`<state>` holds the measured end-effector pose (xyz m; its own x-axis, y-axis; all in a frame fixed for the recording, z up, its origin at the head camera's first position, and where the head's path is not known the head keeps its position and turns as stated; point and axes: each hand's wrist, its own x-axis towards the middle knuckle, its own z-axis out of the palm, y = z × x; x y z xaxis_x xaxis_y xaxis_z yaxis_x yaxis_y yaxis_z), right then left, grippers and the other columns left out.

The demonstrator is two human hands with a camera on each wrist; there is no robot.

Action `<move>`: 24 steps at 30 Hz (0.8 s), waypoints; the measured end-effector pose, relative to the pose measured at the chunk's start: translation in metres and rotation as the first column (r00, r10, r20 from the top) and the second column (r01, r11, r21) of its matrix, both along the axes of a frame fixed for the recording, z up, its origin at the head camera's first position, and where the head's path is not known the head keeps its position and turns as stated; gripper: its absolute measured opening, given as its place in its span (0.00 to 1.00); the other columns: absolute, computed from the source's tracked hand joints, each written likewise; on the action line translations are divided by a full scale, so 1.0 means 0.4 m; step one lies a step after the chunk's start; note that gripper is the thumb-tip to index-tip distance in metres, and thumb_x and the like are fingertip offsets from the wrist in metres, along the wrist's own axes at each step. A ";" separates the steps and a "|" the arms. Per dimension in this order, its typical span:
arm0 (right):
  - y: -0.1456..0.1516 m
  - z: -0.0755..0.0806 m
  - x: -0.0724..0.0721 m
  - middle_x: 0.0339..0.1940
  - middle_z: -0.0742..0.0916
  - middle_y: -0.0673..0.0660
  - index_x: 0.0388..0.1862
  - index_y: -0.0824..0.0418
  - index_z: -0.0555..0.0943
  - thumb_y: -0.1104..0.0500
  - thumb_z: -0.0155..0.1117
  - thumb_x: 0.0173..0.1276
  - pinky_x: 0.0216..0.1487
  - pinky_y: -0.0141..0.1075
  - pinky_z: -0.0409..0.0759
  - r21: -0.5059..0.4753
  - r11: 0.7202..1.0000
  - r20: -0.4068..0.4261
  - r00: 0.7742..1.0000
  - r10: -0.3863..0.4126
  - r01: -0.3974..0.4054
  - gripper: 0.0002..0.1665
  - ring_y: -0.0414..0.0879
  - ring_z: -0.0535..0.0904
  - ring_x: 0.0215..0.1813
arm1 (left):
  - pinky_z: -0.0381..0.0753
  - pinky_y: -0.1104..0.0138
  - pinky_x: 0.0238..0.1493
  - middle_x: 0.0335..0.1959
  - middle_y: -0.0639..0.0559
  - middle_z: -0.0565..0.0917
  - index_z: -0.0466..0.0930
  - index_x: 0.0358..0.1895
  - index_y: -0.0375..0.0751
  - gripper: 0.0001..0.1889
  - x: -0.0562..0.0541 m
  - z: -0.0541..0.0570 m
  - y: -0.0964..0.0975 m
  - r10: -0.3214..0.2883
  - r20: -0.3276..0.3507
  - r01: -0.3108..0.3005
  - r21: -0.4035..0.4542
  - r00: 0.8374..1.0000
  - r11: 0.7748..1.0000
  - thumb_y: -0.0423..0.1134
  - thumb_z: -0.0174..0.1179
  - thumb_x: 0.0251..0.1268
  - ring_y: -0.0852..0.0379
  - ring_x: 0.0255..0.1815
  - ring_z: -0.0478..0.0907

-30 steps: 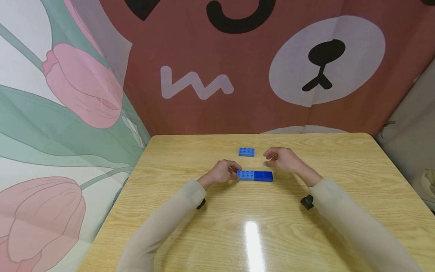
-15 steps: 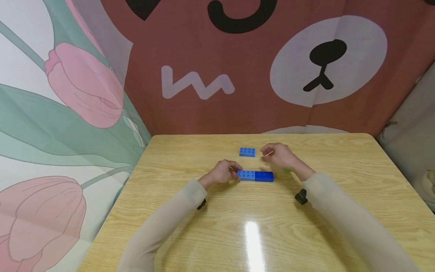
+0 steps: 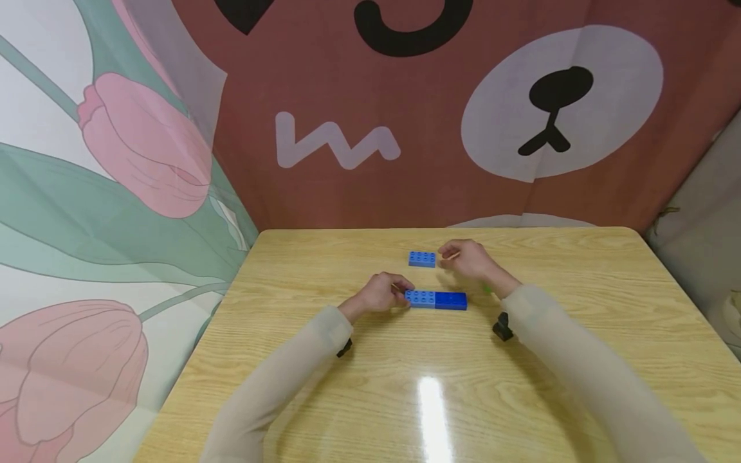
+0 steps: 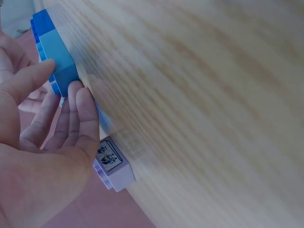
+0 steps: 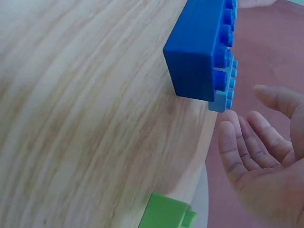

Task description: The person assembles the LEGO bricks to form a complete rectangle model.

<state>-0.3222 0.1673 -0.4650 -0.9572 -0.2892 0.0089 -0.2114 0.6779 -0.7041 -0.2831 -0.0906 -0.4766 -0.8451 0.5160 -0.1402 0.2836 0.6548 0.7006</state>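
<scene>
Two toy building bricks lie end to end across the table: a light blue one [image 3: 420,298] on the left, a dark blue one [image 3: 451,300] on the right. With thumb and fingers, my left hand [image 3: 379,292] pinches the free end of the light blue brick; the left wrist view shows the thumb on its studded side. Farther back rests another blue brick [image 3: 422,259], studs up. My right hand [image 3: 467,258] hovers just right of that back brick, fingers loosely bent, holding nothing. In the right wrist view a gap separates the fingertips from the back brick [image 5: 219,102].
A lilac brick [image 4: 114,164] with a printed picture sits beyond the left hand in the left wrist view. Below the right wrist lies a green brick [image 5: 166,213], mostly covered by the forearm in the head view. A patterned cloth [image 3: 347,193] hangs behind the wooden table [image 3: 324,399].
My right hand has moved left and slightly back, closer to the rear blue brick. A bit of green brick has come into view under its wrist. The left hand has stayed put.
</scene>
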 end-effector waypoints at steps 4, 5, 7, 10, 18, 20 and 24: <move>-0.005 -0.003 -0.009 0.53 0.85 0.63 0.60 0.66 0.82 0.57 0.68 0.73 0.51 0.51 0.81 -0.013 1.000 0.027 1.000 -0.009 0.009 0.21 0.58 0.82 0.54 | 0.81 0.68 0.43 0.43 0.56 0.85 0.87 0.54 0.44 0.16 -0.001 -0.002 -0.001 -0.001 0.002 0.001 0.007 1.000 1.000 0.34 0.73 0.63 0.62 0.41 0.83; -0.007 -0.002 -0.011 0.54 0.85 0.63 0.60 0.66 0.81 0.57 0.68 0.73 0.51 0.51 0.81 -0.017 1.000 0.036 0.999 -0.013 0.013 0.21 0.58 0.81 0.54 | 0.81 0.68 0.43 0.42 0.56 0.85 0.87 0.54 0.44 0.16 -0.001 -0.002 -0.001 -0.001 0.004 0.001 0.012 1.000 1.000 0.34 0.73 0.63 0.61 0.41 0.83; -0.011 -0.003 -0.013 0.56 0.84 0.64 0.62 0.66 0.80 0.57 0.67 0.74 0.51 0.50 0.81 -0.025 1.000 0.055 0.998 -0.013 0.015 0.22 0.58 0.81 0.55 | 0.81 0.69 0.43 0.42 0.56 0.85 0.87 0.54 0.44 0.16 -0.002 -0.002 -0.002 0.000 0.008 -0.001 0.018 1.000 1.000 0.34 0.73 0.63 0.61 0.41 0.83; -0.016 -0.004 -0.017 0.59 0.83 0.65 0.66 0.66 0.78 0.57 0.66 0.75 0.50 0.50 0.81 -0.041 0.999 0.082 0.997 -0.012 0.016 0.25 0.59 0.81 0.56 | 0.81 0.69 0.42 0.42 0.56 0.85 0.87 0.54 0.44 0.16 -0.002 -0.003 -0.002 0.004 0.014 -0.004 0.022 1.000 1.000 0.33 0.73 0.63 0.61 0.41 0.83; -0.030 -0.018 -0.032 0.61 0.82 0.66 0.67 0.67 0.77 0.58 0.67 0.74 0.53 0.51 0.81 -0.043 0.999 0.083 0.997 -0.001 0.005 0.26 0.61 0.80 0.59 | 0.81 0.69 0.41 0.42 0.56 0.85 0.87 0.54 0.44 0.16 -0.001 -0.001 -0.004 0.007 0.018 -0.007 0.025 1.000 1.000 0.33 0.73 0.63 0.62 0.41 0.83; -0.033 -0.020 -0.035 0.61 0.82 0.66 0.67 0.67 0.77 0.59 0.67 0.73 0.54 0.51 0.80 -0.038 0.999 0.086 0.996 0.000 0.004 0.26 0.61 0.79 0.60 | 0.81 0.69 0.41 0.42 0.56 0.85 0.87 0.54 0.44 0.16 -0.001 -0.001 -0.004 0.006 0.017 -0.007 0.027 1.000 1.000 0.33 0.73 0.63 0.62 0.41 0.83; -0.040 -0.021 -0.041 0.61 0.82 0.65 0.66 0.66 0.78 0.59 0.68 0.72 0.56 0.52 0.79 -0.018 1.000 0.093 0.996 -0.012 0.014 0.26 0.60 0.78 0.61 | 0.81 0.69 0.41 0.43 0.55 0.86 0.87 0.54 0.43 0.16 -0.001 0.001 -0.003 0.003 0.016 -0.003 0.032 1.000 0.999 0.33 0.73 0.63 0.61 0.41 0.83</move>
